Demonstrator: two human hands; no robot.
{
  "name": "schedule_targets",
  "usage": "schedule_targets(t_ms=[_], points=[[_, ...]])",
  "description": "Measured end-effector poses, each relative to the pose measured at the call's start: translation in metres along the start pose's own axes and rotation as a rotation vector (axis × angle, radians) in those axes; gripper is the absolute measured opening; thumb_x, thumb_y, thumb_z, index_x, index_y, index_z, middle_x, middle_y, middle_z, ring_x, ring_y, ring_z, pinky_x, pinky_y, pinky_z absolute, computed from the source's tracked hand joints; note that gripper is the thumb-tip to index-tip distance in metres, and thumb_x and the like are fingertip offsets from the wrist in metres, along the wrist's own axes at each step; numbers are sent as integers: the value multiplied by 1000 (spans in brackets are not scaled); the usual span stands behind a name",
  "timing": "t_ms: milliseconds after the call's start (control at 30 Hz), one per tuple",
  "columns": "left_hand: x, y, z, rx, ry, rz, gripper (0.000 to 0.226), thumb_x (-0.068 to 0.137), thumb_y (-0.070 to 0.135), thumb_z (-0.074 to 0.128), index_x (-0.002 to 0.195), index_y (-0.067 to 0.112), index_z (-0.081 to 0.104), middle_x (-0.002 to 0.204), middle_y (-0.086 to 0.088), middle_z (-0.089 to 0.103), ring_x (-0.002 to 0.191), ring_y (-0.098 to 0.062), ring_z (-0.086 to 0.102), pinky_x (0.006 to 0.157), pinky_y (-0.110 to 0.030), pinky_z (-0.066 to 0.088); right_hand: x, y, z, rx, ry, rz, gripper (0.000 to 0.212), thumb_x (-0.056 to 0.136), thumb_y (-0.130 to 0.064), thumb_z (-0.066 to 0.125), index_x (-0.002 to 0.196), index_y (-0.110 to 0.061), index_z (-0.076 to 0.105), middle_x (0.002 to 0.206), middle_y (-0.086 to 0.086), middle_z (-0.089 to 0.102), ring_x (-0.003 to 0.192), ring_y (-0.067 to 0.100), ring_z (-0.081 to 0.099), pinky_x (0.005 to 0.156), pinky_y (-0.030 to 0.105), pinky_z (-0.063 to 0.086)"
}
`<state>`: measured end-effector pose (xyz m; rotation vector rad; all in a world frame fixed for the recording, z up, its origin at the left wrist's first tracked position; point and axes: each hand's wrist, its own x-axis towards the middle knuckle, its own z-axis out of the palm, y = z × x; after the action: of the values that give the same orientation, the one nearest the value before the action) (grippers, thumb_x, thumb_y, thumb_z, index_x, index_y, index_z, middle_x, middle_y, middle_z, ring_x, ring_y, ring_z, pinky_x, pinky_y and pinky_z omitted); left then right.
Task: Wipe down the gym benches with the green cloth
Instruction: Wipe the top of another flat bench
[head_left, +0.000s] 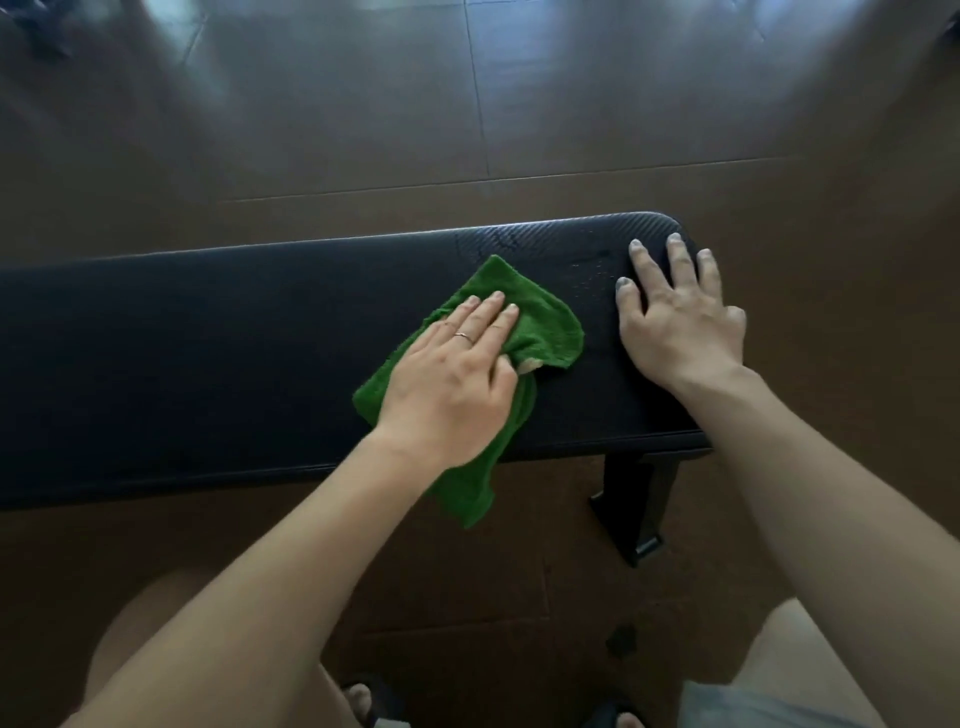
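Observation:
A black padded gym bench (208, 364) runs across the view from the left edge to a rounded end at the right. On its top lies the green cloth (540, 322), with one corner hanging over the near edge. My left hand (457, 379) presses flat on the cloth, fingers extended and the thumb pinching a fold. Spread fingers of my right hand (675, 312) rest flat on the bench's right end, apart from the cloth and holding nothing. Small wet spots show on the pad between the cloth and my right hand.
The bench's black leg and foot (636, 509) stand under its right end. Brown tiled floor (467, 104) lies beyond and around the bench. My knees and sandalled feet (363, 696) are at the bottom of the view.

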<state>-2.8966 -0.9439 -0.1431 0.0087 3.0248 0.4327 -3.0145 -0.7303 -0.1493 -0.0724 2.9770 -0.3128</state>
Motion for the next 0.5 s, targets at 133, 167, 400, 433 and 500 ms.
schedule_targets(t_ms=[133,167,400,433,500], points=[[13,-26,-13,52,0,-165,66,103,45,16,166,27,13,174,11,4,159,-5,1,130,-31,1,-5,8,-3,74,-6,37,62,103,-65,20,162,-49,9,174,-5,-3,159,30,9,114,58,31],[22,-18,-11,63,-3,-186,64,106,43,18,167,23,10,174,8,1,160,-8,-1,130,-31,-1,-6,12,-4,86,-6,63,63,102,-66,19,162,-49,9,174,-2,-2,155,36,21,112,56,34],[98,62,9,36,-41,1,65,108,40,21,167,19,5,175,3,-5,160,-11,-7,129,-32,-4,-6,14,-8,131,32,126,56,106,-58,15,161,-50,10,169,8,20,131,43,51,102,50,40],[107,67,10,39,-46,11,65,108,40,21,167,19,5,175,3,-5,160,-11,-7,129,-32,-5,-5,14,-7,127,39,118,55,106,-56,15,161,-50,10,168,8,21,130,43,53,100,50,41],[113,70,9,39,-46,23,64,108,40,21,167,20,4,175,4,-5,160,-10,-8,129,-32,-5,-6,15,-6,130,42,112,54,107,-54,14,161,-50,10,167,8,22,128,42,54,99,49,42]])
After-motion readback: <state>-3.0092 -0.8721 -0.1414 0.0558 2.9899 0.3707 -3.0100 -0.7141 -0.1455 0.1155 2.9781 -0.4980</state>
